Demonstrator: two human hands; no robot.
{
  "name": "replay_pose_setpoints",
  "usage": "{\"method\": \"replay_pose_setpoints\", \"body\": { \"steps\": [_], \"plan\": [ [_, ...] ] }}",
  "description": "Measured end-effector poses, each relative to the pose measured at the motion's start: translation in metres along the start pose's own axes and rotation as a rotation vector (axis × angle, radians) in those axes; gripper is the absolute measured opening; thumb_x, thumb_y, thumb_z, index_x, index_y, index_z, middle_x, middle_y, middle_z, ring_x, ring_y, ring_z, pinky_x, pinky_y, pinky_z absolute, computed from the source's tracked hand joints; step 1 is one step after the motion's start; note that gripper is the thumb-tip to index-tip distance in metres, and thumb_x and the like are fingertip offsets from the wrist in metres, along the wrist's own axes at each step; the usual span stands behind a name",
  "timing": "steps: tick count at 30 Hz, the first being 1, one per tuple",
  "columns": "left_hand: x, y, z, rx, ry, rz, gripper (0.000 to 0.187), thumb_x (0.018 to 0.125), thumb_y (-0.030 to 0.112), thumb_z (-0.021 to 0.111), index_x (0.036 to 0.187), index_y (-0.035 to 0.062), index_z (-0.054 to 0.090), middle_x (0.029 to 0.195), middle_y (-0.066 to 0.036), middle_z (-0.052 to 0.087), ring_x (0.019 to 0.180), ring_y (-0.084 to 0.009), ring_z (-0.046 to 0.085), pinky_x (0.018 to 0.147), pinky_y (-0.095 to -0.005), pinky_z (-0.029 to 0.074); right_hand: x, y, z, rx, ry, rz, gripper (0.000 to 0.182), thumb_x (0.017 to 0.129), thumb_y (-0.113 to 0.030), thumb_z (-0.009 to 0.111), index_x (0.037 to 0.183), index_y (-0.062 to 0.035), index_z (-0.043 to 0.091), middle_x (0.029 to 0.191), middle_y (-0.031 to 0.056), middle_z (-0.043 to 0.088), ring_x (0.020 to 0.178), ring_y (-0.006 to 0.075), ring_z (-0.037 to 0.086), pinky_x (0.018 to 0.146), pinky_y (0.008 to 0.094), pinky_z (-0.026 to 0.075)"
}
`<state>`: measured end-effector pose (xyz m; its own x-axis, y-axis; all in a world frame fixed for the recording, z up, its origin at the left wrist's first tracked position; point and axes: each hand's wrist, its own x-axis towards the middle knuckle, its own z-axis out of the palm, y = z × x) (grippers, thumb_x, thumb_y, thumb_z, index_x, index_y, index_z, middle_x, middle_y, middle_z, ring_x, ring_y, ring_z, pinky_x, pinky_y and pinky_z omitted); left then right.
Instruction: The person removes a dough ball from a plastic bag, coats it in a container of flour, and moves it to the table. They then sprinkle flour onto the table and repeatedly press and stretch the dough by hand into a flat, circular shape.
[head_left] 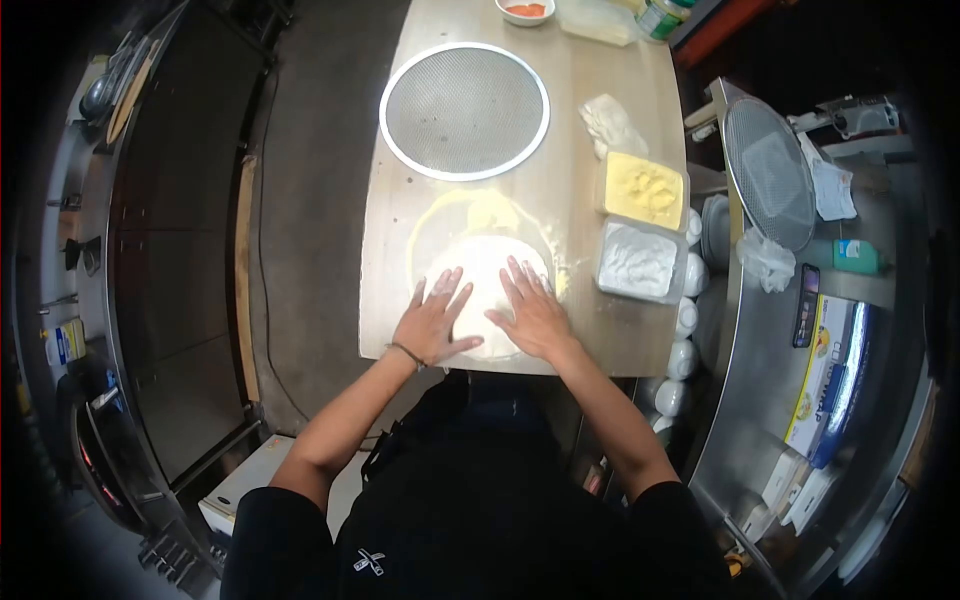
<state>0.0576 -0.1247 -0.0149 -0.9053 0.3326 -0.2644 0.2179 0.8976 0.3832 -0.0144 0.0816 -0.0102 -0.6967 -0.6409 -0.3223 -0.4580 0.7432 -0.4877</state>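
A flattened round of pale pizza dough (485, 262) lies near the front edge of the wooden table (385, 300). On its left side my left hand (432, 322) rests flat with the fingers spread. My right hand (532, 312) lies on the dough's right side, fingers also stretched out. Both palms face down, and neither hand grips anything. Yellow flour (480, 205) is dusted around and beyond the dough's far edge. Farther back lies a round mesh pizza screen (465, 112) with a metal rim.
To the right stand a tub of yellow flour (645, 190), a tub of white flour (637, 260) and a crumpled pale cloth-like piece (612, 127). A small bowl (525, 12) sits at the back. A steel counter on the right holds another mesh screen (770, 175) and a phone (806, 305).
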Motion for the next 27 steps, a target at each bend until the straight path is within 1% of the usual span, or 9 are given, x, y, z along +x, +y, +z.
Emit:
{"method": "replay_pose_setpoints", "body": {
  "steps": [10,14,17,18,20,22,24,25,27],
  "plan": [
    [-0.046,0.031,0.024,-0.075,0.056,-0.073,0.090,0.082,0.064,0.051,0.145,0.0040,0.029,0.153,-0.021,0.020,0.141,-0.0359,0.020,0.113,-0.0527,0.017,-0.058,-0.040,0.033,0.014,0.132,0.016,0.076,0.090,-0.050,0.051,0.145,-0.0029,0.028,0.154,0.0182,0.014,0.141,0.0383,0.015,0.113,0.0493,0.018],
    [-0.041,0.024,0.020,-0.018,0.052,-0.046,0.086,0.082,0.056,0.059,0.142,0.0006,0.033,0.148,-0.024,0.027,0.137,-0.0379,0.027,0.110,-0.0520,0.022,-0.051,-0.015,0.030,0.042,0.058,-0.058,0.072,0.090,-0.044,0.054,0.143,0.0000,0.031,0.149,0.0203,0.027,0.137,0.0385,0.025,0.112,0.0460,0.023],
    [-0.012,0.011,0.019,-0.152,0.461,-0.315,0.081,0.075,0.040,0.073,0.134,-0.0028,0.039,0.132,-0.026,0.046,0.122,-0.0373,0.045,0.099,-0.0459,0.037,-0.019,-0.003,0.008,0.244,0.354,0.179,0.069,0.082,-0.036,0.067,0.135,0.0012,0.042,0.140,0.0225,0.039,0.129,0.0387,0.037,0.106,0.0433,0.032],
    [-0.001,0.013,0.008,-0.147,0.459,-0.316,0.081,0.075,0.040,0.073,0.134,-0.0028,0.039,0.132,-0.026,0.046,0.122,-0.0373,0.045,0.099,-0.0459,0.037,-0.006,-0.005,0.005,0.198,0.479,0.285,0.067,0.079,-0.032,0.072,0.130,0.0019,0.047,0.136,0.0234,0.043,0.126,0.0386,0.040,0.104,0.0427,0.036],
    [0.019,0.019,-0.022,-0.334,0.228,-0.639,0.085,0.069,0.031,0.079,0.134,-0.0037,0.038,0.125,-0.025,0.052,0.116,-0.0361,0.050,0.093,-0.0392,0.043,0.011,-0.009,0.000,0.179,0.462,0.346,0.067,0.075,-0.030,0.076,0.127,0.0036,0.050,0.130,0.0240,0.049,0.122,0.0361,0.046,0.102,0.0418,0.038],
    [0.026,0.007,-0.017,-0.405,0.302,-0.672,0.075,0.067,0.025,0.081,0.127,-0.0046,0.047,0.110,-0.022,0.061,0.101,-0.0332,0.060,0.084,-0.0365,0.049,0.026,-0.002,-0.001,0.163,0.442,0.405,0.067,0.072,-0.027,0.080,0.123,0.0052,0.052,0.123,0.0247,0.054,0.117,0.0337,0.051,0.099,0.0409,0.040],
    [0.031,-0.008,-0.020,-0.733,0.160,-0.512,0.057,0.068,0.021,0.080,0.114,-0.0045,0.057,0.091,-0.019,0.067,0.083,-0.0299,0.065,0.078,-0.0363,0.051,0.040,0.015,-0.007,0.556,-0.012,0.505,0.055,0.071,-0.016,0.080,0.116,0.0046,0.057,0.108,0.0223,0.062,0.102,0.0256,0.060,0.090,0.0352,0.045],
    [0.031,-0.007,-0.018,-0.940,0.268,-0.465,0.037,0.073,0.013,0.076,0.102,-0.0044,0.062,0.082,-0.017,0.068,0.077,-0.0265,0.066,0.074,-0.0329,0.052,0.036,0.020,-0.010,0.555,-0.006,0.504,0.055,0.071,-0.016,0.080,0.116,0.0046,0.057,0.108,0.0223,0.062,0.102,0.0256,0.060,0.090,0.0352,0.045],
    [0.016,-0.004,-0.037,-0.976,0.259,-0.380,0.033,0.075,0.009,0.073,0.103,-0.0032,0.061,0.082,-0.017,0.068,0.076,-0.0255,0.066,0.072,-0.0312,0.051,0.020,0.027,-0.020,0.973,0.144,0.142,0.038,0.075,-0.017,0.075,0.103,0.0047,0.061,0.095,0.0183,0.066,0.088,0.0334,0.063,0.083,0.0385,0.049]
  ]
}}
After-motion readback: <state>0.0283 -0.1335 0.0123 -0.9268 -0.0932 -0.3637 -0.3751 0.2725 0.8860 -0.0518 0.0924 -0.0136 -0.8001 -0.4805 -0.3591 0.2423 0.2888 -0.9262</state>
